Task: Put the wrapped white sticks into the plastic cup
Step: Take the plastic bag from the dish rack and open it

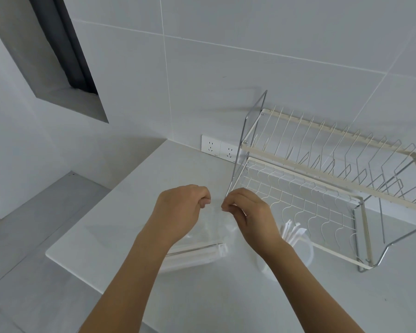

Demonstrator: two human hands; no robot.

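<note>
Both pinching a barely visible clear bag [210, 227]: left hand [178, 212], right hand [247, 212], half-hiding cup [298, 251]

Pale grey tiled wall [226, 44] rises behind a white stone countertop [154, 169]. A white double wall socket [220, 150] sits beside a cream wire dish rack [322, 179]. Dark-framed recessed window [65, 44], upper left; grey floor [22, 236] below.
</note>
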